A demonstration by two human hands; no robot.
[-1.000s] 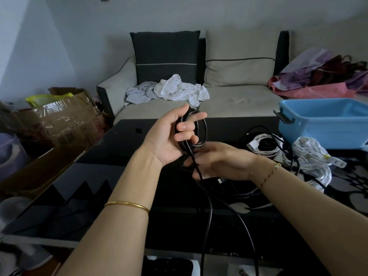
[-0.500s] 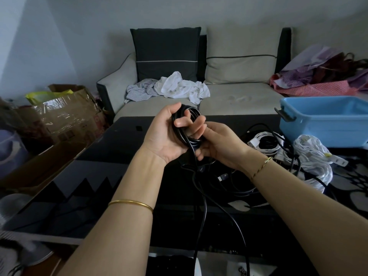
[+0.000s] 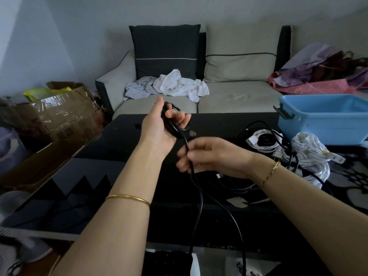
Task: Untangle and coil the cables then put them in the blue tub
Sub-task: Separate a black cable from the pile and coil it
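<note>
1. The black cable (image 3: 172, 124), part coiled, is held in the left hand (image 3: 159, 129), fingers curled through it, above the table's (image 3: 111, 176) far edge.
2. The right hand (image 3: 211, 156) has dropped below the coil, pinching the loose run; another loop likely follows.
3. The tub (image 3: 322, 126) stands at the far right corner.

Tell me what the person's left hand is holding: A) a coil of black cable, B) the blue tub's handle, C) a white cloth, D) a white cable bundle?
A: the left hand grips a small coil of black cable, while the white cables lie on the table beside the blue tub.
</note>
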